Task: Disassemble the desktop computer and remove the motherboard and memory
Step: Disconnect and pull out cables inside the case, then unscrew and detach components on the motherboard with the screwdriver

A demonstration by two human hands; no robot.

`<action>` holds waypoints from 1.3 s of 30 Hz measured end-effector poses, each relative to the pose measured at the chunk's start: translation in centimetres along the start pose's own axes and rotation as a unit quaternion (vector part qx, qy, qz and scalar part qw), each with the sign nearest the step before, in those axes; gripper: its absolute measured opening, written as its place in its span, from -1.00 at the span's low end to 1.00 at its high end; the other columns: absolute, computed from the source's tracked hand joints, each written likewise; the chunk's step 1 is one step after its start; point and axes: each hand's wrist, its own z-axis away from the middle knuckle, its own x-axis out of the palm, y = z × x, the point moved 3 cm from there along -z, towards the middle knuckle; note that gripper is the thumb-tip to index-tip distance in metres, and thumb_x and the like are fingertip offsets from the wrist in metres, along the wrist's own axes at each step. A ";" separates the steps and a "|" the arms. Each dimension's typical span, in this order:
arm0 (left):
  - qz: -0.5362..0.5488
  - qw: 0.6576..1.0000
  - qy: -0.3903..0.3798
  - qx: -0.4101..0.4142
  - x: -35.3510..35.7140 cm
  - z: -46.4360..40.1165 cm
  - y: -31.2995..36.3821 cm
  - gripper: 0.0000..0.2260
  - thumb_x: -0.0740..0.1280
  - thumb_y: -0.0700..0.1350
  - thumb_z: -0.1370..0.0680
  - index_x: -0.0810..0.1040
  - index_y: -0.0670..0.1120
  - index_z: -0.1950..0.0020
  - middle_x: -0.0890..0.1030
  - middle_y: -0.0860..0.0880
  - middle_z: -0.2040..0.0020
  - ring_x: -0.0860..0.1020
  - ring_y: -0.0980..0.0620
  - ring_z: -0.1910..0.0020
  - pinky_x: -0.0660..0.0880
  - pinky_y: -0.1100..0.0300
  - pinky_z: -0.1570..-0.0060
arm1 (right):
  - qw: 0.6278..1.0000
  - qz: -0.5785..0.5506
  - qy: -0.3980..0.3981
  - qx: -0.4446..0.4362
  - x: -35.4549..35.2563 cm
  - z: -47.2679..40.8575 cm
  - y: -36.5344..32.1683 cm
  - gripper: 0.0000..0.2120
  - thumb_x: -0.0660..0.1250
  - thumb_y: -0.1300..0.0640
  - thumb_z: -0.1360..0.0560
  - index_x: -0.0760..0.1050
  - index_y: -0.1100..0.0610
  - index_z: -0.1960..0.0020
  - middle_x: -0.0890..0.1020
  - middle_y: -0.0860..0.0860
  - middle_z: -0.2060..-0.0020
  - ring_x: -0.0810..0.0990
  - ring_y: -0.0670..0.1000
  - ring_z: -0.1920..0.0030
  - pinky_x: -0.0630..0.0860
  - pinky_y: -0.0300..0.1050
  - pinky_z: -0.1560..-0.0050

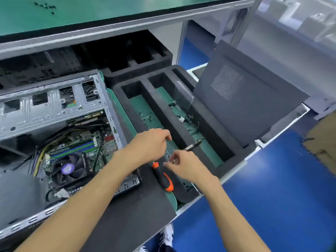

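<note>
Screw-stowing step: both hands, left hand point(151, 142) and right hand point(183, 165), pinch small unclear parts over foam tray point(181, 137); next, retake screwdriver point(163, 176) for motherboard point(78, 151).

Electronics workshop; foam tray point(205, 113), green bench mat point(91, 11).

I see bright, even overhead light with soft, faint shadows. Mild glare on the silver metal computer chassis point(54, 104). Wide-angle bending is plain at the edges. The upper-right corner is blurred; the black foam tray point(181, 124) recesses read dark.
</note>
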 end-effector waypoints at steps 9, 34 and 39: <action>0.120 0.985 0.112 0.054 -0.7 0.2 -0.8 -0.78 0.19 -0.16 -0.58 0.56 0.11 -0.02 0.61 0.15 0.04 0.60 0.07 0.05 0.53 0.02 -0.03 | 0.996 -0.052 0.073 0.026 0.3 0.1 -1.0 -0.76 0.42 -0.09 -0.37 0.45 0.03 0.12 0.59 -0.04 0.15 0.56 0.01 0.15 0.41 -0.16 0.27; -0.012 0.983 0.107 -0.152 1.2 14.3 -20.3 -0.11 0.48 0.28 -0.35 0.14 0.09 -0.55 0.31 0.12 -0.45 0.25 0.08 -0.44 -0.01 0.09 -0.40 | 0.771 -0.540 -0.114 -0.317 1.5 -1.9 -27.0 -0.74 0.20 -0.13 -0.56 0.49 0.01 0.18 0.41 0.00 0.40 0.28 0.06 0.38 0.23 -0.07 0.37; -0.015 0.981 0.113 -0.159 1.3 13.8 -20.6 -0.15 0.48 0.29 -0.35 0.18 0.09 -0.54 0.33 0.12 -0.40 0.28 0.07 -0.40 0.04 0.06 -0.40 | 0.780 -0.531 -0.122 -0.309 2.7 -3.3 -26.9 -0.75 0.21 -0.13 -0.56 0.48 0.01 0.16 0.40 0.01 0.39 0.28 0.05 0.38 0.25 -0.10 0.37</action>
